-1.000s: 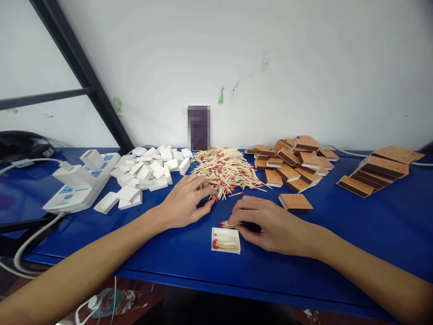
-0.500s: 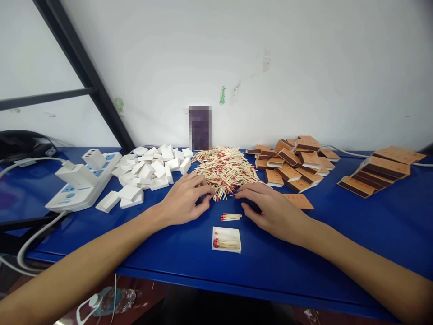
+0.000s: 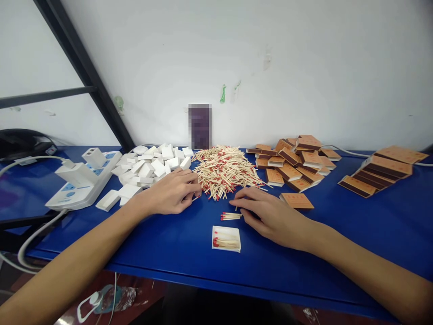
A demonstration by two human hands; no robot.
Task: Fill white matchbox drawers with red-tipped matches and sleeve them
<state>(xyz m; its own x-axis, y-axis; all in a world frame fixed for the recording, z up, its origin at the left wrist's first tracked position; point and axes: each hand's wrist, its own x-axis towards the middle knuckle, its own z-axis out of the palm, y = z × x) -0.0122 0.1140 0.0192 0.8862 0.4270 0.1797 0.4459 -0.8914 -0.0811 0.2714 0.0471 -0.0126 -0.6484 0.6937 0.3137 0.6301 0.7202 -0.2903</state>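
Observation:
A heap of red-headed matches [image 3: 225, 171] lies at the back middle of the blue table. At its left front edge, my left hand [image 3: 177, 189] has its fingers curled together, with a matchstick [image 3: 195, 198] showing at the tips. My right hand [image 3: 262, 210] hovers front right of the heap, thumb and forefinger bent around a short visible bit of matchstick [image 3: 236, 208]. Just below those fingertips a small row of matches [image 3: 230, 216] lies side by side, heads to the left. Nearer me sits an open white matchbox tray [image 3: 238, 232] partly filled with matches.
White inner trays [image 3: 158, 168] are piled at the back left beside a power strip [image 3: 84, 194]. Orange matchbox sleeves [image 3: 287, 171] lie heaped right of the matches, one sleeve [image 3: 297, 201] apart in front. More sleeves [image 3: 389, 167] lean at far right.
My left hand has drawn back leftward from the match heap with a matchstick at its fingertips. My right hand has come slightly nearer the small row, a matchstick now showing under its fingers.

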